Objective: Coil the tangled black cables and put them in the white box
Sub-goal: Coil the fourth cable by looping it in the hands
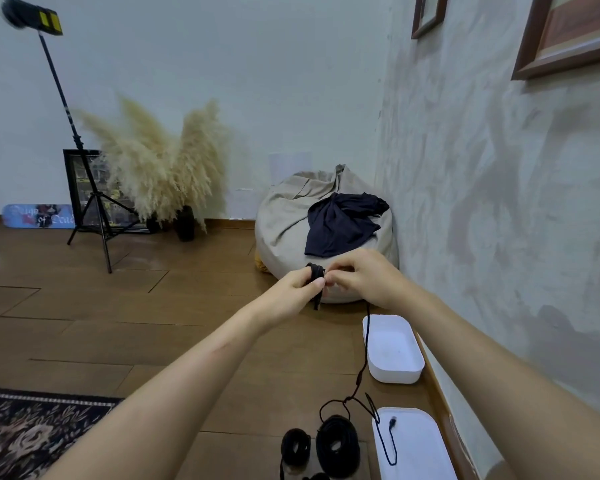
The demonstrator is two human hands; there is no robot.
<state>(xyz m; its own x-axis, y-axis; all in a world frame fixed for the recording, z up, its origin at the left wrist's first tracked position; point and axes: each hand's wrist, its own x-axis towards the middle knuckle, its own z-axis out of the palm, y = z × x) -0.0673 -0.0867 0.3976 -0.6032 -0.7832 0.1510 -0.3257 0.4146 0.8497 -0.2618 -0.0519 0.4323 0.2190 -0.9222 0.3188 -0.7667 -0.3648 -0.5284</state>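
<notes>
The left hand [291,289] grips a small bundle of black cable [315,271], fingers curled round it, likely to stop the loops springing apart. The right hand [364,275], touching it, pinches the same bundle, seemingly to lay on the next turn. Under the right hand the loose tail [367,337] hangs past the open white box [395,375], which holds no cable yet. Farther below, two finished coils [336,445] lie beside the lid [420,452].

text | blue board [39,216], far left | reads "…of Dead" | first word too blurred
</notes>
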